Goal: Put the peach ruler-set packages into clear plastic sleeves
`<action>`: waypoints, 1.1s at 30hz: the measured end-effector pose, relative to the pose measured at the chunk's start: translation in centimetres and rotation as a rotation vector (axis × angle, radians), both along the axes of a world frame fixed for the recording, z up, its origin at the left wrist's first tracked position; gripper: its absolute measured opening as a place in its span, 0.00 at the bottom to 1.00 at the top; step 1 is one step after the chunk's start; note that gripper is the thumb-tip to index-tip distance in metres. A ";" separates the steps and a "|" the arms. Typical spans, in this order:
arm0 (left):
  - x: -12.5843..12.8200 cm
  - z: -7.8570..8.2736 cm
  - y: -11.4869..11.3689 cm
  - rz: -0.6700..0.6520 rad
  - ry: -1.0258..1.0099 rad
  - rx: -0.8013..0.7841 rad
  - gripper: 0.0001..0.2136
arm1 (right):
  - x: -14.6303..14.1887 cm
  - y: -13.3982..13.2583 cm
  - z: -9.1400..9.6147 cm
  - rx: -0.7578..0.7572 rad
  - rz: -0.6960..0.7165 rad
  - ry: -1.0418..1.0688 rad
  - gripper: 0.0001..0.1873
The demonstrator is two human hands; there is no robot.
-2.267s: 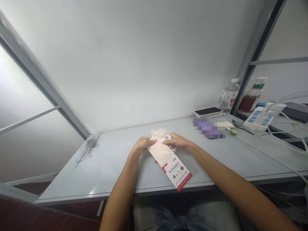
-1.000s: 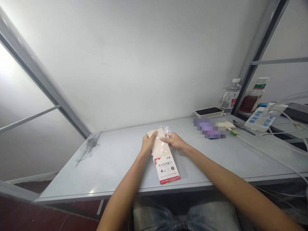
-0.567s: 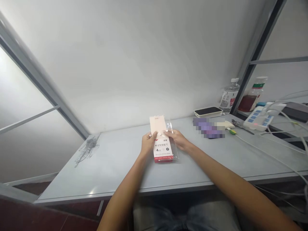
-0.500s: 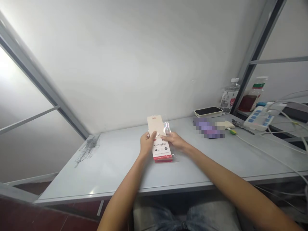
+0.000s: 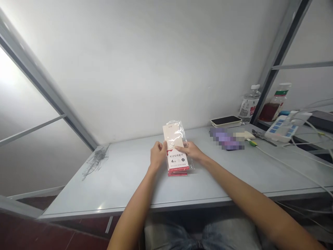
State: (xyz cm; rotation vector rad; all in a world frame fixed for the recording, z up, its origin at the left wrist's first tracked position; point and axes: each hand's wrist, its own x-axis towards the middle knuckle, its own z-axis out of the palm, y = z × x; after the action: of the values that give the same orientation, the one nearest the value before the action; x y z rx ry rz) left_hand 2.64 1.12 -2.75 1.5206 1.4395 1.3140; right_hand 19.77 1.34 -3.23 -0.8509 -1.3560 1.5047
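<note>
A ruler set package (image 5: 178,161), a cream and white card with red trim in clear plastic film, is held upright and tilted back over the desk. My right hand (image 5: 192,151) grips its right side, thumb lying across the front and fingers behind. At the left edge, my left hand (image 5: 157,155) is closed, its fingers curled and its thumb tip against the package. More red-edged layers show just under the lower end; whether they are separate packages is hard to tell. The clear film stands loose above the card and catches the light.
The grey desk (image 5: 125,180) meets a white wall. A dark tangle of hair-like strands (image 5: 97,159) lies at left. On the right are a phone (image 5: 226,121), a blurred purple item (image 5: 226,139), a water bottle (image 5: 249,106), scissors-like metal (image 5: 264,137), a power strip (image 5: 282,126) and cables.
The package has shifted slightly right, and its film now stands up at the top. My left thumb has slid from the card's front to its left edge. My right hand keeps its grip.
</note>
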 end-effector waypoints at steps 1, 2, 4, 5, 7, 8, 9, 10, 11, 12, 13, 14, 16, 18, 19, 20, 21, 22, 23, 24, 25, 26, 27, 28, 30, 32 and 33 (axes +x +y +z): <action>-0.1 0.1 0.1 -0.008 -0.023 -0.014 0.15 | -0.1 -0.1 0.1 0.002 0.014 0.002 0.18; -0.2 0.2 0.2 -0.027 -0.047 -0.032 0.14 | -0.1 -0.2 0.1 0.003 0.025 0.007 0.18; -0.3 0.4 0.4 -0.093 -0.095 -0.075 0.15 | -0.1 -0.3 0.2 0.001 0.042 0.020 0.19; -0.4 0.6 0.4 -0.133 -0.116 -0.093 0.15 | 0.0 -0.3 0.3 -0.002 0.047 0.028 0.19; -0.5 0.9 0.4 -0.208 -0.147 -0.117 0.17 | 0.2 -0.3 0.4 -0.010 0.054 0.042 0.20; -0.5 1.0 0.4 -0.238 -0.156 -0.121 0.18 | 0.3 -0.3 0.4 -0.014 0.056 0.047 0.20; -0.5 1.1 0.3 -0.263 -0.160 -0.123 0.18 | 0.4 -0.3 0.5 -0.019 0.058 0.051 0.19; -0.5 1.2 0.2 -0.283 -0.159 -0.123 0.18 | 0.5 -0.2 0.5 -0.022 0.060 0.053 0.19; -0.5 1.3 0.1 -0.301 -0.153 -0.121 0.18 | 0.5 -0.2 0.5 -0.025 0.061 0.055 0.19; -0.5 1.3 0.0 -0.314 -0.141 -0.117 0.18 | 0.5 -0.2 0.4 -0.026 0.062 0.056 0.19; -0.5 1.3 0.0 -0.324 -0.126 -0.110 0.17 | 0.6 -0.1 0.4 -0.026 0.062 0.055 0.19; -0.5 1.3 -0.1 -0.330 -0.107 -0.101 0.17 | 0.6 -0.1 0.4 -0.025 0.062 0.053 0.19; -0.5 1.1 -0.1 -0.325 -0.061 -0.071 0.16 | 0.5 0.0 0.2 -0.014 0.057 0.050 0.18; -0.5 0.9 0.0 -0.295 -0.007 -0.030 0.16 | 0.4 0.1 0.1 0.005 0.043 0.043 0.18; -0.5 0.8 0.0 -0.275 0.021 -0.005 0.16 | 0.4 0.1 0.0 0.015 0.035 0.037 0.18; -0.5 0.6 0.0 -0.252 0.047 0.019 0.15 | 0.3 0.1 -0.1 0.025 0.028 0.030 0.18; -0.5 0.5 0.0 -0.231 0.072 0.042 0.15 | 0.3 0.1 -0.2 0.033 0.020 0.020 0.18; -0.5 0.3 -0.1 -0.212 0.095 0.062 0.16 | 0.2 0.1 -0.3 0.040 0.013 0.008 0.18; -0.5 0.2 -0.1 -0.197 0.114 0.078 0.16 | 0.1 0.1 -0.4 0.045 0.008 -0.002 0.18; -0.4 0.0 -0.1 -0.186 0.130 0.090 0.16 | 0.0 0.0 -0.5 0.049 0.002 -0.012 0.18; -0.3 -0.1 -0.2 -0.177 0.142 0.098 0.16 | -0.1 0.0 -0.6 0.053 -0.004 -0.021 0.19; -0.2 -0.3 -0.2 -0.172 0.151 0.104 0.15 | -0.2 -0.1 -0.6 0.056 -0.009 -0.029 0.19; -0.1 -0.4 -0.3 -0.170 0.156 0.109 0.15 | -0.3 -0.1 -0.7 0.059 -0.014 -0.037 0.19; 0.0 -0.5 -0.3 -0.172 0.157 0.112 0.15 | -0.4 -0.1 -0.7 0.061 -0.020 -0.046 0.19; 0.2 -0.6 -0.4 -0.185 0.148 0.118 0.14 | -0.5 -0.2 -0.8 0.061 -0.036 -0.062 0.19; 0.4 -0.6 -0.4 -0.206 0.127 0.123 0.15 | -0.6 -0.2 -0.8 0.056 -0.046 -0.074 0.19; 0.4 -0.6 -0.4 -0.218 0.113 0.124 0.15 | -0.7 -0.3 -0.7 0.053 -0.050 -0.076 0.19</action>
State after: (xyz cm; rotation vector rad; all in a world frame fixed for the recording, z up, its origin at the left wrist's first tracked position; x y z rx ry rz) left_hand 3.09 0.73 -3.31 1.8037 1.2378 1.2209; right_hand 19.08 1.08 -3.96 -0.9097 -1.4140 1.4047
